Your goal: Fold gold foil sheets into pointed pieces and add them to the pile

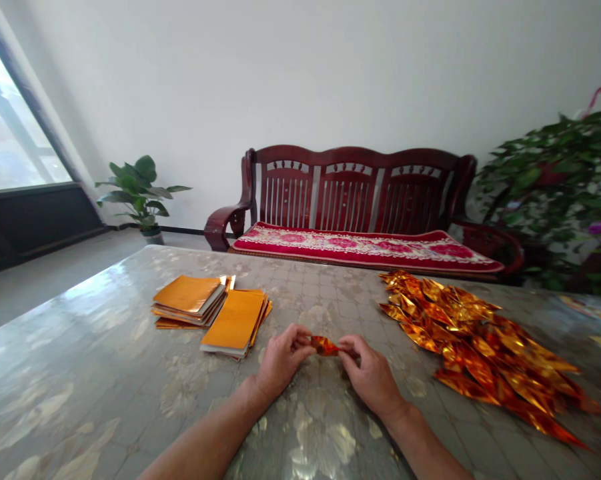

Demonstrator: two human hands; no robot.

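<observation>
A small folded piece of shiny orange-gold foil paper [324, 345] is held level just above the table, pinched at both ends. My left hand [284, 357] closes thumb and fingers on its left tip. On the right tip, my right hand [370, 373] pinches with thumb and forefinger. Left of my hands lie two stacks of flat gold foil paper, a nearer stack [234, 320] and a farther stack [187, 295], side by side. To the right spreads a heap of folded foil pieces [460, 333] with pointed ends, much like the one in my hands.
The table [145, 387] has a glossy, flower-patterned cover. Behind it stands a dark red wooden bench [350, 193] with a red floral cushion [370, 247]. A potted plant [143, 190] is at the back left, a larger leafy plant [555, 173] at the right. Clear plastic [580, 313] lies at the table's right side.
</observation>
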